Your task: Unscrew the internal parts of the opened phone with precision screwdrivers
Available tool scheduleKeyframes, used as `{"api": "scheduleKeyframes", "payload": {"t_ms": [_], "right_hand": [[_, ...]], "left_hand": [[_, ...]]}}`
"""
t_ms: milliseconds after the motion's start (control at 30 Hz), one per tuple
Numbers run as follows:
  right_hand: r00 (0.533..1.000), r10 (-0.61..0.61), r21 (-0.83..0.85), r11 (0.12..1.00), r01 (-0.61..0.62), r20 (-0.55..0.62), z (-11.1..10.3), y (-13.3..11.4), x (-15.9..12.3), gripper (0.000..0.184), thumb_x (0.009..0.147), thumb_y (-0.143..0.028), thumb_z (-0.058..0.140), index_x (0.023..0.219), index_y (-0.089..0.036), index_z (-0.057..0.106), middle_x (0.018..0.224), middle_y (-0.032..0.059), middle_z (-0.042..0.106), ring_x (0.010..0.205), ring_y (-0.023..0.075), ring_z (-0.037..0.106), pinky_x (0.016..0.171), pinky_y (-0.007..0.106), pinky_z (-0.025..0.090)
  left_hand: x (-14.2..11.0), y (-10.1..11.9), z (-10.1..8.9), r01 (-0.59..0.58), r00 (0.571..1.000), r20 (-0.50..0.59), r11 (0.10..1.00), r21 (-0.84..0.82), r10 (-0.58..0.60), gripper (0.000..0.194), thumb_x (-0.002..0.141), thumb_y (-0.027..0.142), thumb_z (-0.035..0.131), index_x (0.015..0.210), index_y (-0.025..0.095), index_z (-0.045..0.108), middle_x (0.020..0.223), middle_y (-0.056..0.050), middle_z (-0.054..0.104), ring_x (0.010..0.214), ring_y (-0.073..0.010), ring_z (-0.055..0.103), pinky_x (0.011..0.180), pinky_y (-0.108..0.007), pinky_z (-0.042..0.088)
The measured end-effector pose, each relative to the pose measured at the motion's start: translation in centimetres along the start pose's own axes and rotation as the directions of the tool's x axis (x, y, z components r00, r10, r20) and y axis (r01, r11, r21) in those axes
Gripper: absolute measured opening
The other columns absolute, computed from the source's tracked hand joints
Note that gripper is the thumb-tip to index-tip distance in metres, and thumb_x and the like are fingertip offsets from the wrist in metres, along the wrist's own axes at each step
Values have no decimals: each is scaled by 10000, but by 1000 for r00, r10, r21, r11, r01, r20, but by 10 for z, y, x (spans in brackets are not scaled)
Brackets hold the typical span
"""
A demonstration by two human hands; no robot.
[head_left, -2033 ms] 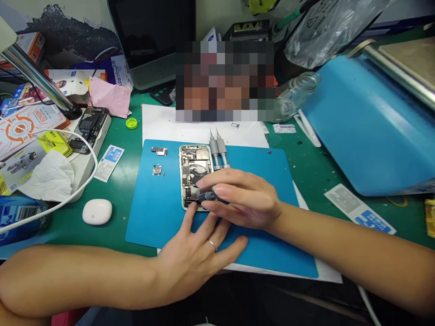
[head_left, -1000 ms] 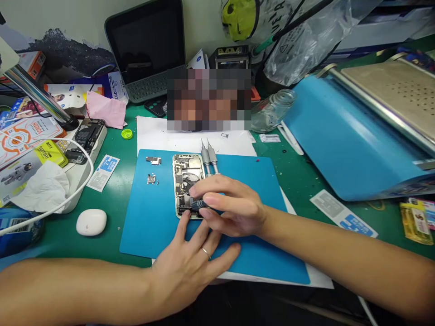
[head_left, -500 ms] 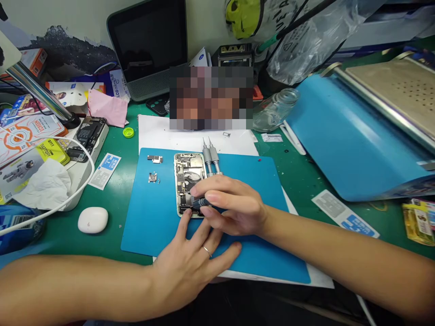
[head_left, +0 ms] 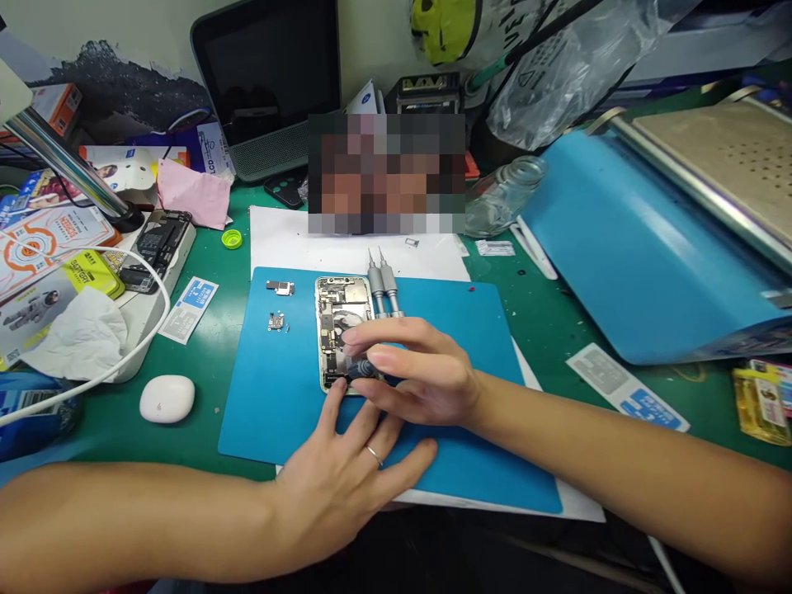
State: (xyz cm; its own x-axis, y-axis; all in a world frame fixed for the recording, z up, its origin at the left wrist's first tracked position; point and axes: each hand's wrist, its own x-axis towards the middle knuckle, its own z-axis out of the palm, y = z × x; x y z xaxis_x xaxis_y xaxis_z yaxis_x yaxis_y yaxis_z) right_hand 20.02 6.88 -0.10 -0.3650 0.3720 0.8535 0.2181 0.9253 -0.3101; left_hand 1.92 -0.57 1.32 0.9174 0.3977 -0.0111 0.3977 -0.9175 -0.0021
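Note:
An opened phone (head_left: 329, 330) lies on the blue mat (head_left: 272, 396), its circuit board and inner parts showing. My left hand (head_left: 350, 462) is spread flat at its near end, with a ring on one finger and the index fingertip touching the lower edge. Above the phone's lower right, my right hand (head_left: 426, 367) has its fingers curled round a dark, ribbed screwdriver (head_left: 362, 369). Its tip is hidden. Two grey screwdrivers (head_left: 382, 280) lie beside the phone, partly behind my right hand. Small metal phone parts (head_left: 276, 321) lie left of the phone.
White earbud case (head_left: 167, 398), lamp post (head_left: 80, 157) and white cable (head_left: 162, 289) stand at the left. A dark-screened device (head_left: 272, 82) is behind. The glass jar (head_left: 507, 198) and a large blue sheet (head_left: 594, 247) with a machine lie to the right.
The whole view has shifted slightly. My right hand's fingers have shifted a little around the dark screwdriver; my left hand keeps its place at the phone's lower edge.

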Motion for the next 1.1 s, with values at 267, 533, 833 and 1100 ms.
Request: {"api": "scheduleKeyframes", "payload": {"t_ms": [267, 533, 833, 1100], "right_hand": [[1000, -4, 24, 1000, 4, -8, 1, 2, -2, 459, 889, -47, 582, 1327, -140, 479, 1137, 142, 686, 987, 171, 722, 752, 293, 671], [1000, -14, 27, 1000, 14, 14, 1, 1, -1, 469, 900, -69, 655, 1325, -134, 468, 1142, 146, 665, 967, 157, 711, 774, 273, 663], [1000, -6, 56, 998, 6, 3, 2, 1, -2, 570, 899, -77, 640, 1429, -139, 441, 1131, 150, 697, 1037, 193, 722, 777, 301, 679], [999, 32, 115, 993, -32, 8, 2, 3, -7, 719, 882, -32, 579, 1544, -197, 353, 1194, 141, 678, 1108, 202, 709, 819, 342, 685]], "left_hand": [[0, 0, 0, -12, 1000, 14, 1000, -5, 12, 591, 987, 325, 510, 1560, 250, 383, 1518, -148, 503, 1414, -358, 428, 1115, -616, 396], [0, 0, 0, -3, 1000, 9, 1000, -6, 4, 552, 993, 302, 488, 1537, 242, 414, 1463, -147, 553, 1355, -336, 492, 1086, -588, 435], [0, 0, 0, -5, 1000, 16, 1000, -2, 5, 563, 1001, 310, 482, 1554, 253, 392, 1473, -147, 543, 1357, -345, 492, 1090, -610, 424], [0, 0, 1, -5, 1000, -17, 1000, -2, 5, 528, 1017, 303, 448, 1541, 249, 417, 1501, -150, 517, 1413, -353, 436, 1105, -609, 399]]}}
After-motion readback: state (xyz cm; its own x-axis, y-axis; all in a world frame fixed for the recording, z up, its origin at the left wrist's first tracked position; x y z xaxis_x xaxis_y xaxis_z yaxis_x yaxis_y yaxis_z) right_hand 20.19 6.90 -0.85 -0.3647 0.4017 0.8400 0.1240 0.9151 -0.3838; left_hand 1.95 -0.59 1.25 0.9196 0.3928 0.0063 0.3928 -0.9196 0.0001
